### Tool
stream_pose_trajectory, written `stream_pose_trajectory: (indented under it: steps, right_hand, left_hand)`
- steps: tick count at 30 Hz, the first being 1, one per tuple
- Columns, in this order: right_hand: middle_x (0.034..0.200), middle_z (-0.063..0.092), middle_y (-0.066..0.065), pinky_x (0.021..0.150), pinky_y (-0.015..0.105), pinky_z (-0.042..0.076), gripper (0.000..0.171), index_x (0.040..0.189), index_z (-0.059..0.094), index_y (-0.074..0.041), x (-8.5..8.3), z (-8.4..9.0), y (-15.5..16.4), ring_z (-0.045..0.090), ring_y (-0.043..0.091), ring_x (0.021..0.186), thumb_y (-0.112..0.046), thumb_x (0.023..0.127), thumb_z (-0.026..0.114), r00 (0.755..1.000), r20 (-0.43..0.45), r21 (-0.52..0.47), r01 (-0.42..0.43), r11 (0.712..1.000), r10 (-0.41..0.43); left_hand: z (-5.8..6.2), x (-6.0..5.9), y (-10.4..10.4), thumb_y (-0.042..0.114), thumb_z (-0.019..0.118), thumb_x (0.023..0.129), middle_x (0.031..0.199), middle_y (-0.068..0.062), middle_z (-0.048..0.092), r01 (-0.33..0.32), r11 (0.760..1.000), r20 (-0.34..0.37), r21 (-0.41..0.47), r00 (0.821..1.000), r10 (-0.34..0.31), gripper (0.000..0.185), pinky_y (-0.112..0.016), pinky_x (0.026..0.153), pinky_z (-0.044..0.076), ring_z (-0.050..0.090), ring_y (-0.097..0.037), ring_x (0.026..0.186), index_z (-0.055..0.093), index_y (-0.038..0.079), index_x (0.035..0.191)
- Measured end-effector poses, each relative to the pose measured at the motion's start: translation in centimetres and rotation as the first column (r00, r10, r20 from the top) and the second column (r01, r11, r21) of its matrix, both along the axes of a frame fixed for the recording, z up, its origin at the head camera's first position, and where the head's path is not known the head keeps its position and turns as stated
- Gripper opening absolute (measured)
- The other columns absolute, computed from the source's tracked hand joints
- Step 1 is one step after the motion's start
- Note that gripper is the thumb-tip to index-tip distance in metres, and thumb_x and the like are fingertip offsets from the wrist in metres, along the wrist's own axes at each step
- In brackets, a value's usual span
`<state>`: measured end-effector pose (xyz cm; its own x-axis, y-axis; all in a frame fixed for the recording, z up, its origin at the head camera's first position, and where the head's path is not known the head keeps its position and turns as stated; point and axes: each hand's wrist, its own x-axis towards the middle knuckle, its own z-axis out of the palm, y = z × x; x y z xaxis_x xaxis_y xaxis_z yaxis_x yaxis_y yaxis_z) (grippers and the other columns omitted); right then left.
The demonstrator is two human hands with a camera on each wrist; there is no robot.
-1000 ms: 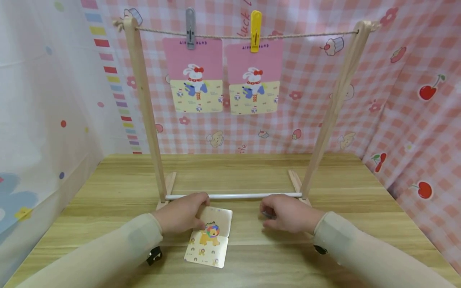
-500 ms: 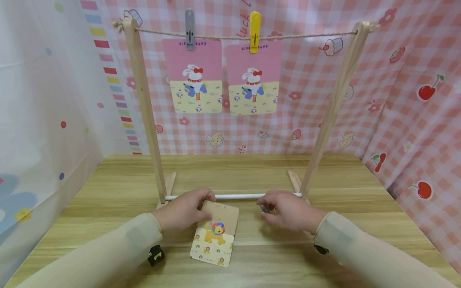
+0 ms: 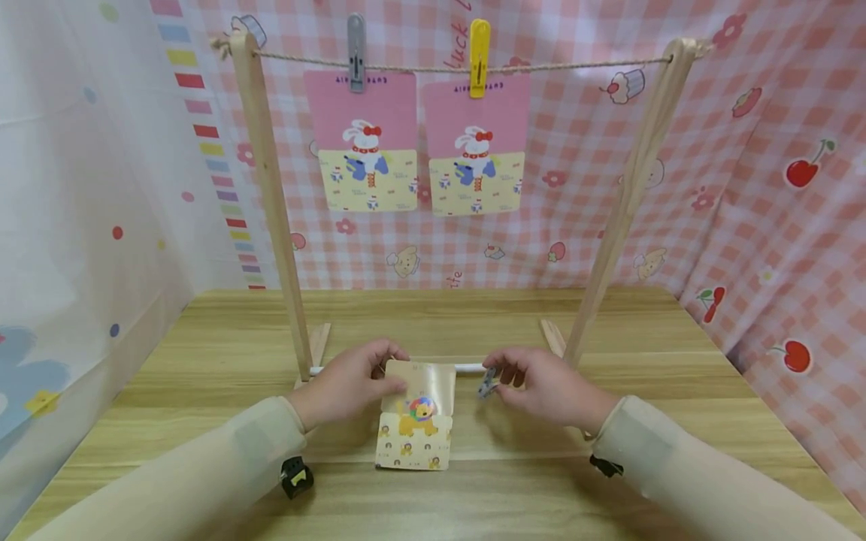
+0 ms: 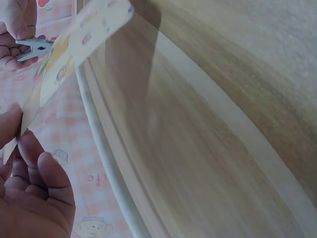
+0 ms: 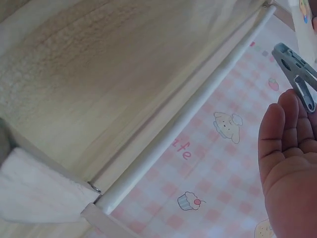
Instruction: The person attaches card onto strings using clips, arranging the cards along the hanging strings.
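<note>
Pickup stage: left hand point(image 3: 352, 383) pinches the lion card point(image 3: 416, 417), tilted up off the bench point(image 3: 203, 353), right hand point(image 3: 541, 387) grips a grey peg point(image 3: 487, 383) just beside it; next probably needs both raised to the string point(image 3: 575, 66).

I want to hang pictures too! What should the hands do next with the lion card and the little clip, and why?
Probably lift the lion card up to the string, right of the yellow clip. The left hand already pinches its top edge and the right hand holds a grey-blue clip. Two cards already hang there, and that stretch looks bare.
</note>
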<state>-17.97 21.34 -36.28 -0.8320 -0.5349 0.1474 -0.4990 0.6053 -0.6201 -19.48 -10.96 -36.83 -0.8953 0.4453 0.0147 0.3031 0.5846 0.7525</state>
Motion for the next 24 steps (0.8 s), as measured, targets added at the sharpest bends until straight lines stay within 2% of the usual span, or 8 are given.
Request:
stream_pose_trajectory:
  steps: [6,10,16,21,24]
  right_hand:
    - [0.101,0.072,0.004,0.073,0.023,0.057,0.023,0.117,0.069,-0.004,0.1,0.5,0.0,0.063,0.012,0.088,0.001,0.095,0.069,0.998,0.060,-0.096,0.027,0.995,-0.022]
    - [0.101,0.071,0.006,0.072,0.024,0.057,0.023,0.118,0.068,-0.002,0.2,0.8,0.0,0.062,0.014,0.087,0.002,0.095,0.068,0.996,0.082,-0.153,0.048,0.987,-0.036]
    - [0.097,0.072,0.008,0.065,0.023,0.054,0.022,0.118,0.069,-0.002,0.2,1.0,0.0,0.062,0.010,0.080,0.001,0.096,0.070,0.996,0.056,-0.230,0.074,0.970,-0.063]
    - [0.103,0.072,0.011,0.065,0.023,0.053,0.023,0.118,0.069,-0.003,0.1,1.1,0.0,0.063,0.008,0.078,0.001,0.096,0.071,0.995,0.024,-0.282,0.098,0.954,-0.095]
    - [0.106,0.072,0.013,0.065,0.023,0.054,0.023,0.119,0.069,-0.003,0.1,1.2,0.0,0.063,0.008,0.079,0.001,0.096,0.072,0.995,0.004,-0.310,0.100,0.945,-0.104]
  left_hand:
    - [0.2,0.1,0.0,0.022,0.076,0.098,0.093,0.003,0.069,-0.020,0.996,-0.005,0.087,1.000,0.021,0.014,-0.024,0.067,0.049,0.057,-0.015,0.081,0.069,0.017,0.109]
    - [0.5,0.1,0.1,0.026,0.075,0.099,0.090,0.002,0.067,-0.040,0.995,-0.041,0.094,0.998,0.044,0.012,-0.024,0.064,0.046,0.054,-0.016,0.079,0.070,0.018,0.107]
    - [1.1,0.1,0.1,0.026,0.075,0.099,0.083,0.001,0.067,-0.049,0.993,-0.112,0.112,0.992,0.061,0.010,-0.023,0.060,0.045,0.053,-0.015,0.073,0.074,0.017,0.104]
    - [1.6,0.0,0.2,0.026,0.073,0.101,0.077,0.002,0.061,-0.073,0.991,-0.148,0.117,0.985,0.090,0.010,-0.023,0.057,0.041,0.049,-0.013,0.068,0.073,0.016,0.097]
    - [2.0,-0.2,0.2,0.026,0.071,0.102,0.077,0.002,0.061,-0.083,0.988,-0.162,0.131,0.981,0.104,0.011,-0.023,0.057,0.040,0.048,-0.013,0.066,0.075,0.016,0.098]
